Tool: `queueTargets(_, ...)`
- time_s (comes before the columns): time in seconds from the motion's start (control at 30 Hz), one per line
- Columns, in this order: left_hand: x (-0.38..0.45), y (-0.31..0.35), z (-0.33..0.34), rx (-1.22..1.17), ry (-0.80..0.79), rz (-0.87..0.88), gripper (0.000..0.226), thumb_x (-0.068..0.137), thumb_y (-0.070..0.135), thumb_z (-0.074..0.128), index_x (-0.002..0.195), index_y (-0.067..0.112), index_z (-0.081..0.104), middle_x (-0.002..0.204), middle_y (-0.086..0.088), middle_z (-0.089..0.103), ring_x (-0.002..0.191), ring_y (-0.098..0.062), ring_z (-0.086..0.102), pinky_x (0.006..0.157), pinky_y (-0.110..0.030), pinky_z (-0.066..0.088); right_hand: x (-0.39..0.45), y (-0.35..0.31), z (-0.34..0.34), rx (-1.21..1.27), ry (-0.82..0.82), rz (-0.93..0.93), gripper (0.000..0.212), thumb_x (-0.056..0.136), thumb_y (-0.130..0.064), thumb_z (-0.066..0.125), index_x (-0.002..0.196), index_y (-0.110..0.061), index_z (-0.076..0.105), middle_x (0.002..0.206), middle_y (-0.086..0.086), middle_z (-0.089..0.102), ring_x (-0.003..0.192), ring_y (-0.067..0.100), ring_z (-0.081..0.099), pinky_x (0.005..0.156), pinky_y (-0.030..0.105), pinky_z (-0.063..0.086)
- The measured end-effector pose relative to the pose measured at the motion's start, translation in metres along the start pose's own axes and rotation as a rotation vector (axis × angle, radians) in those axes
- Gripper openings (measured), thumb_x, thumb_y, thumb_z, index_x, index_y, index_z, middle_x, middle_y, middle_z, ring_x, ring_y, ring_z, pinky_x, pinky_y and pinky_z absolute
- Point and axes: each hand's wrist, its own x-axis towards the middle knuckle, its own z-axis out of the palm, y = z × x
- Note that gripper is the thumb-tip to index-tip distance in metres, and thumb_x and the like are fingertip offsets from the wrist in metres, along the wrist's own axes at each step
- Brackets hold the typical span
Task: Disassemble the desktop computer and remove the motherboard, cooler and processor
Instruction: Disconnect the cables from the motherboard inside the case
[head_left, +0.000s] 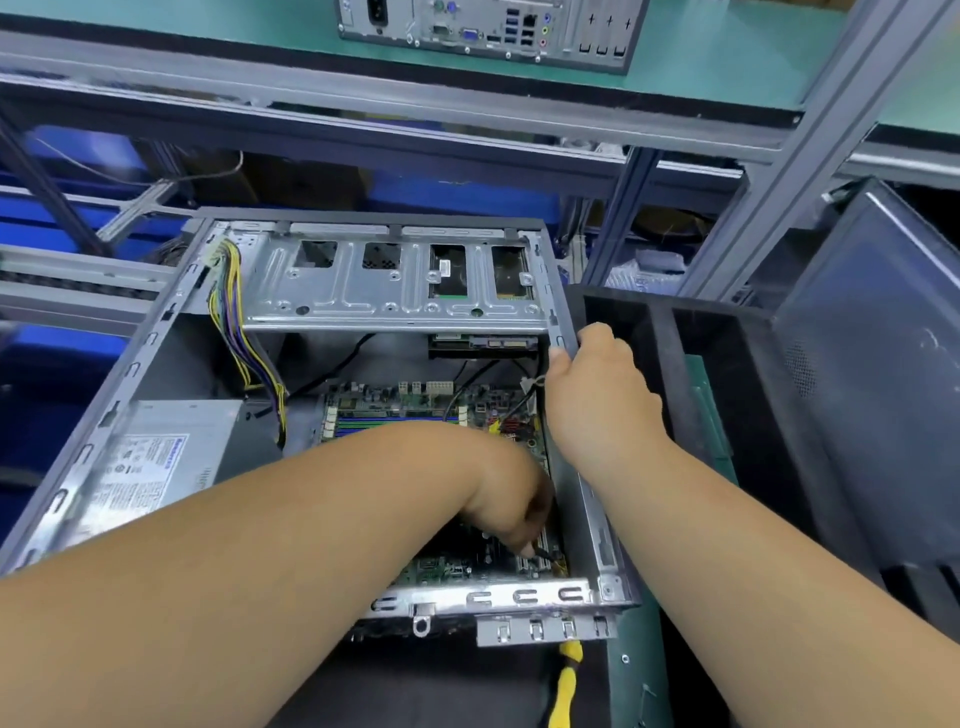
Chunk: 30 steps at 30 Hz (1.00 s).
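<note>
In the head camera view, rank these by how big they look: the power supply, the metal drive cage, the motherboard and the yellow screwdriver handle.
1. Metal drive cage, widest.
2 and 3. Power supply and motherboard: unsure, since the arms hide much of the board.
4. Yellow screwdriver handle, smallest, though it lies nearest the camera and is cut off by the frame edge.

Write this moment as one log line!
left hand: pinching something on motherboard | right hand: gripping case edge | motherboard: in case

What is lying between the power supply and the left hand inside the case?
Head view: only green motherboard lies between the power supply and the left hand; the forearm covers much of that stretch.
</note>
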Motion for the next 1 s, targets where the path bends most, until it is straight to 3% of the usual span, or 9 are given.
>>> queueTargets(0.17,0.004,-0.013,0.001,-0.118,0.009,0.053,0.026,0.092,0.029,0.064,0.114,0.014,0.066,0.111,-0.002,0.065,0.095,-0.016,0.055,0.074,-0.024,0.04,-0.012,0.001,-0.01,0.224,0.233,-0.305,0.031,0.097,-0.032,0.051,0.127,-0.024,0.048,0.121,-0.002,0.046,0.107,0.017,0.05,0.095,0.036,0.039)
queueTargets(0.23,0.002,-0.018,0.001,-0.124,0.011,0.066,0.026,0.092,0.033,0.063,0.111,0.016,0.068,0.111,-0.003,0.068,0.098,-0.018,0.057,0.083,-0.027,0.04,-0.023,-0.007,-0.016,0.565,0.14,-0.421,0.022,0.093,-0.032,0.05,0.114,-0.029,0.056,0.109,-0.009,0.053,0.089,0.004,0.054,0.084,0.019,0.044)
queueTargets(0.3,0.001,-0.02,0.002,-0.137,0.015,0.091,0.026,0.092,0.034,0.064,0.111,0.017,0.068,0.11,-0.003,0.069,0.099,-0.018,0.059,0.088,-0.027,0.041,-0.032,-0.013,-0.017,0.793,-0.037,-0.448,0.02,0.091,-0.034,0.046,0.101,-0.029,0.062,0.092,-0.012,0.061,0.078,0.004,0.055,0.074,0.018,0.046)
queueTargets(0.4,0.004,-0.022,0.002,-0.185,0.055,0.117,0.012,0.09,0.031,0.067,0.079,0.026,0.068,0.084,0.002,0.069,0.075,-0.011,0.06,0.071,-0.02,0.041,-0.035,-0.011,-0.009,0.731,-0.148,-0.461,0.024,0.092,-0.03,0.041,0.093,-0.019,0.063,0.08,-0.003,0.06,0.074,0.012,0.053,0.075,0.036,0.046)
queueTargets(0.47,0.008,-0.02,0.003,-0.222,0.069,0.134,0.028,0.089,0.028,0.069,0.064,0.029,0.059,0.064,0.01,0.061,0.059,-0.004,0.054,0.064,-0.016,0.041,-0.031,-0.007,-0.003,0.726,-0.161,-0.43,0.024,0.093,-0.028,0.039,0.087,-0.015,0.059,0.076,-0.001,0.057,0.071,0.013,0.05,0.071,0.038,0.044)
queueTargets(0.67,0.008,-0.023,0.006,-0.344,0.045,0.134,0.029,0.089,0.028,0.068,0.061,0.029,0.065,0.045,0.016,0.057,0.042,0.005,0.049,0.055,-0.008,0.041,-0.025,-0.007,0.001,0.801,-0.143,-0.391,0.018,0.09,-0.019,0.04,0.075,-0.012,0.049,0.073,0.014,0.05,0.063,0.012,0.039,0.056,0.024,0.033)
queueTargets(0.77,0.005,-0.021,0.003,-0.304,0.021,0.113,0.02,0.092,0.028,0.065,0.072,0.029,0.068,0.042,0.018,0.055,0.04,0.005,0.049,0.048,-0.001,0.036,-0.024,-0.008,0.001,0.815,-0.151,-0.376,0.017,0.089,-0.017,0.041,0.074,-0.012,0.048,0.072,0.016,0.049,0.062,0.011,0.038,0.055,0.022,0.032)
queueTargets(0.9,0.006,-0.004,0.002,-0.19,0.005,0.017,0.026,0.093,0.03,0.062,0.09,0.006,0.073,0.056,0.008,0.056,0.051,-0.005,0.048,0.056,-0.015,0.038,-0.024,-0.008,0.001,0.806,-0.13,-0.379,0.017,0.087,-0.016,0.04,0.075,-0.008,0.048,0.072,0.016,0.048,0.063,0.011,0.038,0.055,0.022,0.032)
queueTargets(1.0,0.003,0.006,0.001,-0.085,0.034,-0.011,0.025,0.095,0.028,0.06,0.095,0.006,0.073,0.068,0.001,0.06,0.052,-0.005,0.045,0.048,-0.011,0.036,-0.025,-0.008,0.001,0.815,-0.115,-0.367,0.016,0.086,-0.015,0.04,0.076,-0.005,0.048,0.071,0.015,0.048,0.064,0.011,0.039,0.055,0.022,0.033)
